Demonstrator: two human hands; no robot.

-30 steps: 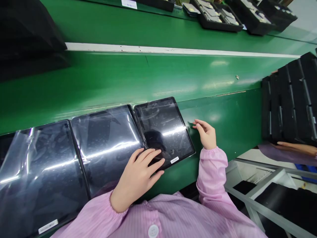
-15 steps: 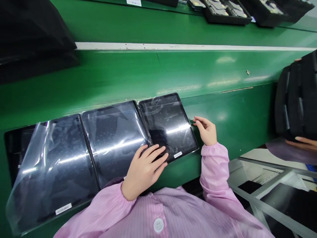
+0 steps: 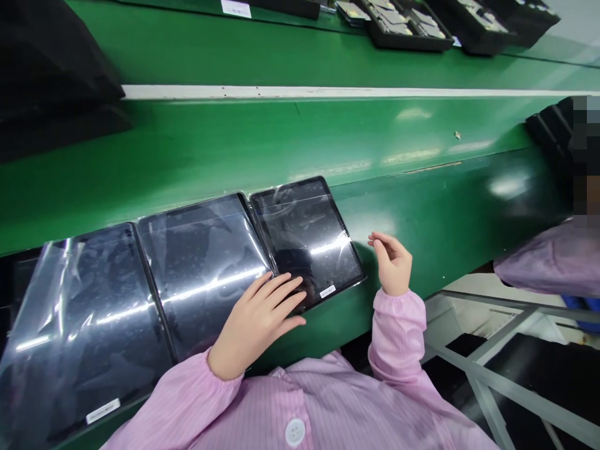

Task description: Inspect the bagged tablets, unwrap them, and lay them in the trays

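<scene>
Three black tablets lie side by side on the green bench [image 3: 422,206], each under a clear film. My left hand [image 3: 260,315] lies flat with fingers stretched out on the near edge of the right tablet [image 3: 307,237], beside the middle tablet [image 3: 206,262]. Just right of that tablet, my right hand [image 3: 392,261] hovers above the bench with its thumb and fingers curled together in a pinch. What it pinches is too small to make out, perhaps the film's edge. The left tablet [image 3: 84,325] has loose, wrinkled film.
Black trays [image 3: 403,25] with parts sit on the far side of the belt, beyond a white stripe [image 3: 328,92]. A dark bag [image 3: 47,81] fills the upper left. A co-worker's pink sleeve [image 3: 548,262] is at the right. A grey metal frame [image 3: 492,375] stands below right.
My right hand has lifted slightly off the tablet's right edge and moved a little right. The co-worker's stack of black trays at the right has moved out of view. My left hand stays put.
</scene>
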